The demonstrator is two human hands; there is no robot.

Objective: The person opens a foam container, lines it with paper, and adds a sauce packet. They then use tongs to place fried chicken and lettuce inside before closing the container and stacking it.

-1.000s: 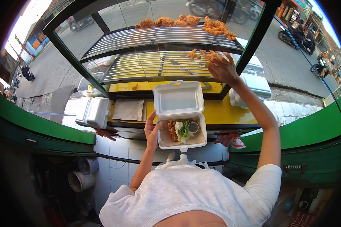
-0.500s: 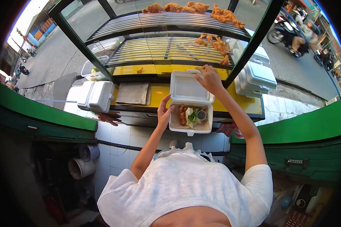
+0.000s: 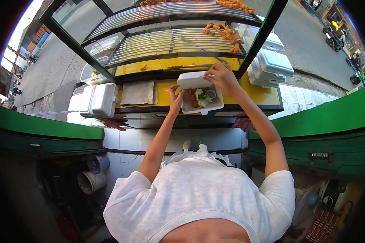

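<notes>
A white foam takeaway box [image 3: 202,110] sits at the front edge of the yellow counter, its lid [image 3: 190,76] raised and tilted partly over the base. Inside are a brown fried piece [image 3: 194,98], pale shredded vegetable with green leaves [image 3: 202,98], and a small clear sauce cup [image 3: 211,94]. My left hand [image 3: 175,99] is closed on the box's left side near the hinge. With fingers bent, my right hand [image 3: 224,79] grips the lid's right corner, hiding part of it.
A glass display case with fried chicken [image 3: 223,32] on wire racks stands behind the box. Stacked foam boxes [image 3: 275,65] are at right, more closed foam boxes [image 3: 98,100] at left. Brown paper sheets [image 3: 138,93] lie on the counter [image 3: 162,87]. Motorbikes are on the road.
The lid has tipped down from nearly upright toward the base, with my right hand on it. The box sits higher in view, nearer the display case. A passing motorbike has moved off.
</notes>
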